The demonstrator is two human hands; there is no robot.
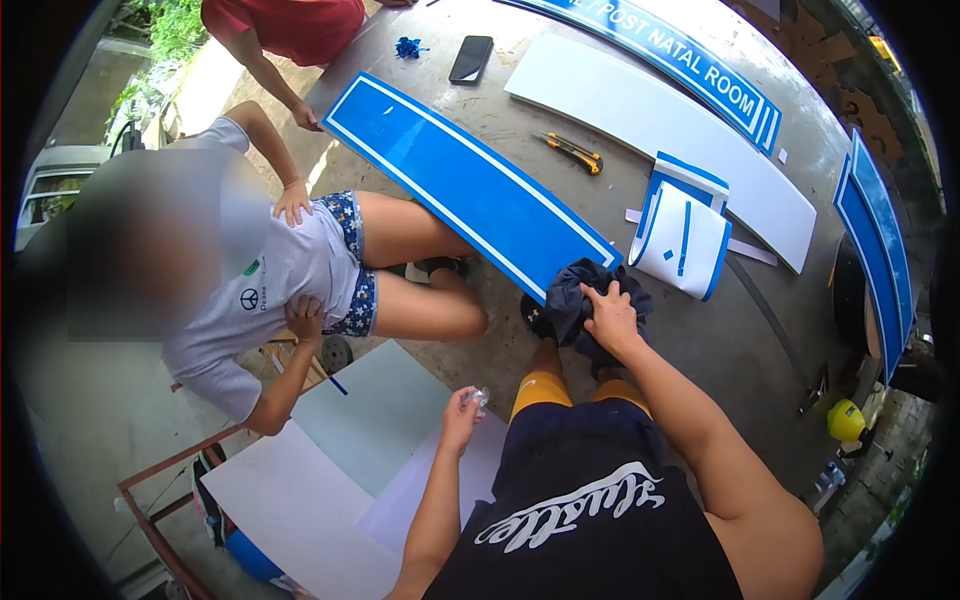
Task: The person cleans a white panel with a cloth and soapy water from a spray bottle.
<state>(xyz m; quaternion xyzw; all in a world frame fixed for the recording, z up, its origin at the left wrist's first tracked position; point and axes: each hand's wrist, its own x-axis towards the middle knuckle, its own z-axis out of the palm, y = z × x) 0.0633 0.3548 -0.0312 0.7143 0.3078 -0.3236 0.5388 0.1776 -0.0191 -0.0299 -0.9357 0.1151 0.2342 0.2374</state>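
My right hand [612, 318] is pressed onto a bunched dark cloth [571, 305], its fingers curled into the fabric. The cloth rests on the near end of a long blue sign panel [470, 185] with a white border line. Down by my left side, my left hand [460, 420] is closed around a small crumpled piece of clear plastic [481, 398]. Right of the cloth lies a curled blue and white vinyl sheet [680, 235].
A yellow utility knife [572, 153], a phone [471, 60] and a white board [660, 130] lie on the table. Beyond is a blue "POST NATAL ROOM" sign [675, 50]. One person [260, 250] stands close on the left; another in a red shirt [285, 30] stands farther back.
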